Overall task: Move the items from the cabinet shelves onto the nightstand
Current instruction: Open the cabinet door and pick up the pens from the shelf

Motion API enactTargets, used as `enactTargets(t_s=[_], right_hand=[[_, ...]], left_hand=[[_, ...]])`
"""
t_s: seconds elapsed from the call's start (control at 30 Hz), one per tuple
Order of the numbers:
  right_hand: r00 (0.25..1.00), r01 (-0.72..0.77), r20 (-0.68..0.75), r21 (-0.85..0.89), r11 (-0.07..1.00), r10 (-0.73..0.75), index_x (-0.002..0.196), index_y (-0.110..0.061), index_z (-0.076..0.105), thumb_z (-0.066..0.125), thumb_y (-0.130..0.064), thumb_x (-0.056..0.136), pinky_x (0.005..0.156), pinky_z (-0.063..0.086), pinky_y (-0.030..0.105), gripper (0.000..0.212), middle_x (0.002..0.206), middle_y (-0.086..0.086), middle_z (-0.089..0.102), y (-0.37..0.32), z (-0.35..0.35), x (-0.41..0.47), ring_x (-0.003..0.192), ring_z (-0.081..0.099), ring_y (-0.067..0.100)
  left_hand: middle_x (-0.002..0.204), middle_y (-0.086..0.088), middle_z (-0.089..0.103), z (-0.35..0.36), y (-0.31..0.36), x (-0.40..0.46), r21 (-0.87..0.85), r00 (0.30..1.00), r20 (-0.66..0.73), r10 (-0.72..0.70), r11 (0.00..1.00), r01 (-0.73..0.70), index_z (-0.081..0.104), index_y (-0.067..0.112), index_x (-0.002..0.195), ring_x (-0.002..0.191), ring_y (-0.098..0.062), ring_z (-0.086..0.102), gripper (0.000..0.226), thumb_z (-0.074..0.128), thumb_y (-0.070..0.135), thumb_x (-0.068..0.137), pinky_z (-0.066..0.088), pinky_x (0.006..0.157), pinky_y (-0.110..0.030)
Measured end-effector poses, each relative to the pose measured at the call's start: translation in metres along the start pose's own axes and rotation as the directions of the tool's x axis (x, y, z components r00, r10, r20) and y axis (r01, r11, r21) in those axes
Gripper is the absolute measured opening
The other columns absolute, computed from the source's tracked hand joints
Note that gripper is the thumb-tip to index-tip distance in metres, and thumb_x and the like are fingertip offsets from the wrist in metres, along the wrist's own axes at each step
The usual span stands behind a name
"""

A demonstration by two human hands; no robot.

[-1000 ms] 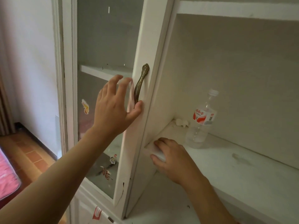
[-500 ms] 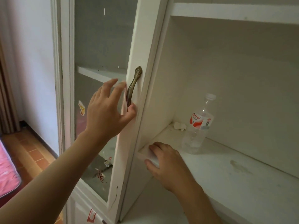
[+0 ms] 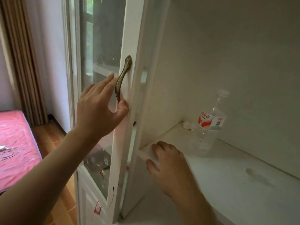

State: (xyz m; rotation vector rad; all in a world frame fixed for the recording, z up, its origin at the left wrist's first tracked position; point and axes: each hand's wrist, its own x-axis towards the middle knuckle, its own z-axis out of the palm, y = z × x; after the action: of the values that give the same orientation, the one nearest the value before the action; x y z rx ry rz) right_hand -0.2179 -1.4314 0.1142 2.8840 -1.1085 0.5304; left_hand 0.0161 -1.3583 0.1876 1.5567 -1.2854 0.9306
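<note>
Risk of swinging glass door: left hand splayed, thumb only beside handle; right hand gripping shelf edge, bottle centre-right untouched.

Brown curtain, wood floor, pink bed, white wall

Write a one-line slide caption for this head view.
Left hand opens glass cabinet door; right hand grips shelf near water bottle.
</note>
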Motion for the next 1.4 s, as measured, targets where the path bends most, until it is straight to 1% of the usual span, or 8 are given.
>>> enactTargets(t_s=[0.1,0.23,0.4,0.5,0.73,0.93,1.17,1.4], right_hand=[[0.999,0.037,-0.034,-0.004,0.999,-0.037,0.132,-0.028,0.054,0.045,-0.048,0.101,0.103,0.041,0.038,0.037,0.133,-0.009,0.054,-0.003,-0.001,-0.002,0.121,0.05,0.016],[0.982,0.126,-0.143,0.011,0.992,-0.123,0.14,-0.03,0.052,0.05,-0.043,0.099,0.11,0.04,0.038,0.042,0.147,-0.01,0.052,-0.011,-0.006,-0.008,0.132,0.047,0.013],[0.91,0.259,-0.341,0.029,0.965,-0.234,0.148,-0.021,0.052,0.06,-0.041,0.097,0.114,0.041,0.038,0.055,0.153,-0.003,0.051,-0.039,-0.02,-0.005,0.139,0.047,0.016],[0.857,0.323,-0.408,-0.053,0.945,-0.316,0.15,-0.02,0.052,0.063,-0.046,0.097,0.116,0.038,0.035,0.06,0.155,-0.001,0.049,-0.065,-0.033,0.003,0.141,0.045,0.018],[0.796,0.438,-0.398,-0.142,0.888,-0.456,0.162,-0.019,0.036,0.071,-0.058,0.092,0.121,0.034,0.039,0.087,0.167,0.0,0.034,-0.118,-0.054,0.023,0.152,0.034,0.019],[0.748,0.521,-0.372,-0.183,0.833,-0.55,0.166,-0.019,0.026,0.074,-0.059,0.09,0.119,0.037,0.048,0.098,0.171,0.0,0.026,-0.151,-0.049,0.035,0.155,0.03,0.021],[0.681,0.573,-0.445,-0.171,0.801,-0.582,0.162,-0.011,0.036,0.076,-0.056,0.091,0.117,0.04,0.047,0.093,0.169,0.001,0.033,-0.178,-0.039,0.048,0.153,0.035,0.019],[0.593,0.638,-0.504,-0.183,0.748,-0.629,0.157,-0.003,0.041,0.073,-0.055,0.094,0.115,0.041,0.045,0.088,0.167,0.009,0.036,-0.204,-0.026,0.061,0.152,0.038,0.022]], left_hand=[[0.151,-0.009,0.055,-0.007,-0.005,0.0,-0.01,1.0,0.027,-0.007,1.0,0.008,0.053,0.011,0.148,0.131,-0.03,0.059,0.063,0.056,0.043,0.094,0.045,0.11,-0.049],[0.149,-0.01,0.057,-0.022,-0.016,-0.003,-0.027,0.999,0.027,0.034,0.999,-0.033,0.054,0.01,0.146,0.129,-0.03,0.06,0.063,0.06,0.043,0.093,0.045,0.11,-0.05],[0.147,-0.008,0.059,-0.047,-0.033,-0.005,-0.047,0.997,0.048,0.065,0.997,-0.063,0.055,0.01,0.145,0.129,-0.028,0.06,0.065,0.058,0.048,0.092,0.043,0.11,-0.055],[0.145,-0.006,0.06,-0.062,-0.042,-0.005,-0.067,0.996,0.036,0.084,0.994,-0.081,0.058,0.011,0.143,0.135,-0.026,0.055,0.064,0.056,0.049,0.091,0.041,0.112,-0.053],[0.142,-0.005,0.062,-0.093,-0.071,-0.009,-0.037,0.989,0.023,0.146,0.989,-0.145,0.06,0.011,0.14,0.137,-0.029,0.051,0.063,0.052,0.05,0.092,0.037,0.112,-0.056],[0.139,-0.006,0.063,-0.126,-0.095,-0.015,-0.087,0.985,-0.006,0.175,0.981,-0.175,0.06,0.012,0.14,0.134,-0.031,0.052,0.058,0.048,0.046,0.094,0.028,0.117,-0.045],[0.143,-0.006,0.06,-0.157,-0.122,-0.052,0.007,0.968,0.133,0.214,0.976,-0.217,0.06,0.016,0.141,0.14,-0.031,0.048,0.054,0.044,0.047,0.1,0.032,0.117,-0.062],[0.142,-0.003,0.062,-0.174,-0.135,-0.105,0.102,0.956,0.218,0.199,0.969,-0.225,0.061,0.014,0.14,0.139,-0.027,0.051,0.066,0.06,0.06,0.093,0.035,0.115,-0.062]])
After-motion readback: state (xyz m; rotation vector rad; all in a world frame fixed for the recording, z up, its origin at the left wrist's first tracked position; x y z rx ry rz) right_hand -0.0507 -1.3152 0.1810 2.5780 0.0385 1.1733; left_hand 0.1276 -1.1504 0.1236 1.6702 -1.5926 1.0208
